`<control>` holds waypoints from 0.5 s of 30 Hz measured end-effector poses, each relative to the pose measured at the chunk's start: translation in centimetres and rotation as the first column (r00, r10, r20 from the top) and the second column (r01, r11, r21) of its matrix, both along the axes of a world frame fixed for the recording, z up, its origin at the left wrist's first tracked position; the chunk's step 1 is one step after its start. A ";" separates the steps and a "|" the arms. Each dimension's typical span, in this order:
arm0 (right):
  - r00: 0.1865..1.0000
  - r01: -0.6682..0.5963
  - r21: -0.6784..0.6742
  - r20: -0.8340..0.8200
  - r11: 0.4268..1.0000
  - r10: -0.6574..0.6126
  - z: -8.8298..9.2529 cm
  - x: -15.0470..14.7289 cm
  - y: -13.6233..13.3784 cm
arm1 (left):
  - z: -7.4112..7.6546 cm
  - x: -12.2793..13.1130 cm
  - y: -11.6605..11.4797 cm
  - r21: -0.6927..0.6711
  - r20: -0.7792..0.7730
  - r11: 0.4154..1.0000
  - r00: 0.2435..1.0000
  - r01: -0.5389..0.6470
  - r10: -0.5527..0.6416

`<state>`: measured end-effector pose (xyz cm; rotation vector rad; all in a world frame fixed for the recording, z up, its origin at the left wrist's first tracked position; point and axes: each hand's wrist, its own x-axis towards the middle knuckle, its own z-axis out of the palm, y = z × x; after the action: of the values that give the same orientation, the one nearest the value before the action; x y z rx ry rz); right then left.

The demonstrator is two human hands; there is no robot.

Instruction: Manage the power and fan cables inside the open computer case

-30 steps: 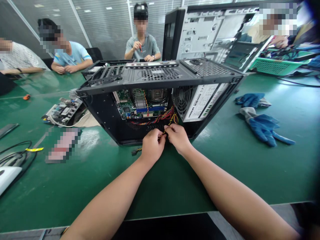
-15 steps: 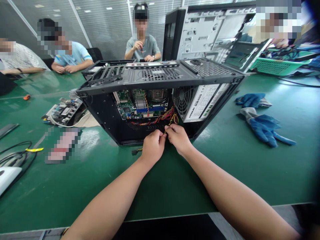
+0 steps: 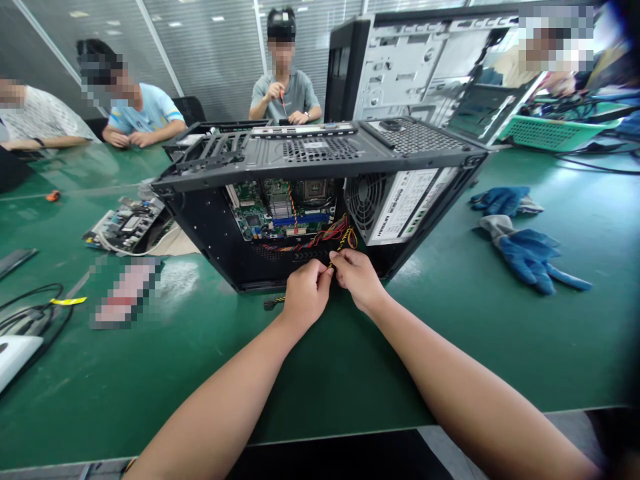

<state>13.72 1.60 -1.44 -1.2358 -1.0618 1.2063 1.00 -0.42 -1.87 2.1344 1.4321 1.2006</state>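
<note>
My left hand [image 3: 306, 291] is closed on a yellow-and-black power cable [image 3: 343, 241]. Its black connector [image 3: 271, 304] pokes out left of that hand, above the table. Close beside it, my right hand [image 3: 356, 275] pinches the same cable, fingertips almost touching the left ones. The cable leads back into an open black computer case [image 3: 315, 175] in front of me. Inside the case I see a green motherboard [image 3: 260, 220], a bundle of red, yellow and black wires [image 3: 325, 235] and a power supply [image 3: 407, 207] with a fan and white label.
Blue-and-grey gloves [image 3: 530, 253] lie at the right. A green basket [image 3: 550, 133] of cables stands behind them. A second computer case [image 3: 400, 67] rises at the back. Loose computer parts [image 3: 127, 223] and black cables [image 3: 35, 307] are at the left. Several people sit across the table [image 3: 150, 373].
My hands and the cable stay almost still. Across the table, the person in grey has shifted a hand slightly, and a screwdriver now shows in it.
</note>
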 end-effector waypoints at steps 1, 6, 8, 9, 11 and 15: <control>1.000 0.004 -0.006 -0.007 1.000 -0.004 0.0 0.0 0.0 | 0.0 0.0 0.0 0.007 0.001 1.000 1.000 -0.001 0.001; 1.000 0.005 -0.008 -0.015 1.000 -0.005 0.2 -0.1 -0.1 | -0.2 -0.1 0.0 0.016 0.002 1.000 1.000 -0.006 0.006; 1.000 0.002 -0.008 -0.010 1.000 -0.002 0.2 -0.1 -0.1 | -0.2 -0.1 0.1 0.015 0.004 1.000 1.000 -0.008 0.008; 1.000 0.000 -0.008 -0.010 1.000 -0.001 0.2 -0.1 -0.1 | -0.2 0.0 0.1 0.014 0.006 1.000 1.000 -0.009 0.009; 1.000 -0.001 -0.007 -0.007 1.000 0.001 0.1 -0.1 -0.1 | -0.3 0.0 0.1 0.011 0.012 1.000 1.000 -0.009 0.009; 1.000 0.003 0.008 0.020 1.000 -0.003 0.0 0.0 -0.1 | -0.2 0.0 0.1 0.003 -0.001 1.000 1.000 -0.009 0.009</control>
<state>13.70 1.47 -1.48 -1.2455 -1.0782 1.1879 1.03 -0.29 -2.11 2.1331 1.4425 1.2050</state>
